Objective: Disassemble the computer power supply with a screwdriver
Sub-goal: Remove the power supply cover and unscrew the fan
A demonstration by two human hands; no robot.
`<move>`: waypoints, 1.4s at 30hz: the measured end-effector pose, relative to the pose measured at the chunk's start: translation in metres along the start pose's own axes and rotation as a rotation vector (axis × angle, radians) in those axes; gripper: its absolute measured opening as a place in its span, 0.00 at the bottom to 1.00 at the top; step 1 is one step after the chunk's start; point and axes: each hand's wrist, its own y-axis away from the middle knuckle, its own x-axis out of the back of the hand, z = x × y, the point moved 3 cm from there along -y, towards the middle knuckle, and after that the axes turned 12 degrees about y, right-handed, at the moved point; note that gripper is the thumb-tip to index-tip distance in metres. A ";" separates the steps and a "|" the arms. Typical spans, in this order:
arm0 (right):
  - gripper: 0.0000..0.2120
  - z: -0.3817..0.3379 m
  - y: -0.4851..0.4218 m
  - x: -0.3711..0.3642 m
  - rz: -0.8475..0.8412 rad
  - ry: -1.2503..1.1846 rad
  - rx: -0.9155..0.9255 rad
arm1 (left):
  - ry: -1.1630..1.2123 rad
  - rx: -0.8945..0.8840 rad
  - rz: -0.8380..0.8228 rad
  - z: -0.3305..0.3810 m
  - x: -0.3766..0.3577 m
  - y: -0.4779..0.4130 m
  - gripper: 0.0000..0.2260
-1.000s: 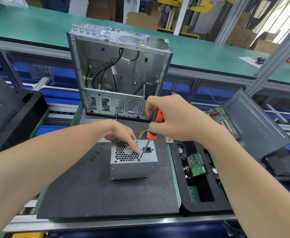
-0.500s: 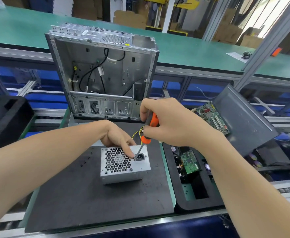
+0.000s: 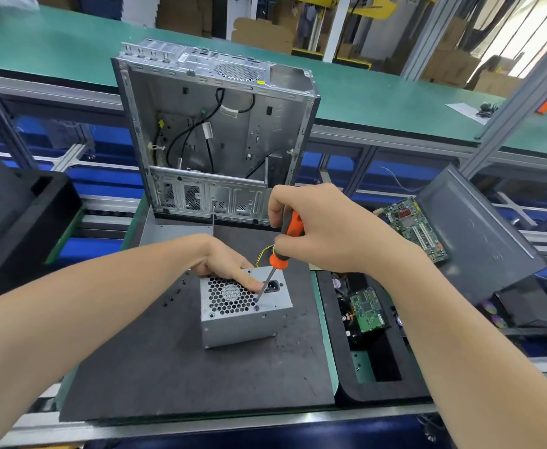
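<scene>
Screwdriver (image 3: 293, 225) tip set on the power supply (image 3: 243, 325), one hand on each.
The grey power supply sits fan grille up on a black mat (image 3: 168, 367) on the table, just in front of an opened, upright computer case (image 3: 214, 134). The right hand (image 3: 327, 231) is wrapped around the orange handle, fingers clamped on it, and the shaft slants down to the near right corner of the grille. The left hand (image 3: 223, 259) rests on the far side of the unit, its forefinger stretched straight across the grille, pressing just beside the tip; the other fingers are hidden. A few small dark screws (image 3: 171, 299) lie on the mat to the left. A circuit board (image 3: 411, 228) lies to the right.
</scene>
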 end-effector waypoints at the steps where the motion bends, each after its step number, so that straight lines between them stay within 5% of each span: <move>1: 0.08 0.000 0.000 -0.001 -0.001 0.002 0.000 | -0.003 0.009 -0.016 0.002 -0.001 0.001 0.24; 26: 0.08 0.005 -0.002 0.001 -0.001 -0.013 0.026 | 0.030 0.102 0.034 0.004 0.001 -0.008 0.18; 34: 0.07 0.003 -0.005 0.001 -0.006 0.002 0.025 | 0.080 0.069 0.032 0.003 -0.001 -0.006 0.26; 42: 0.08 0.005 -0.005 0.000 -0.016 -0.006 0.014 | 0.104 0.046 0.028 0.001 -0.002 -0.006 0.14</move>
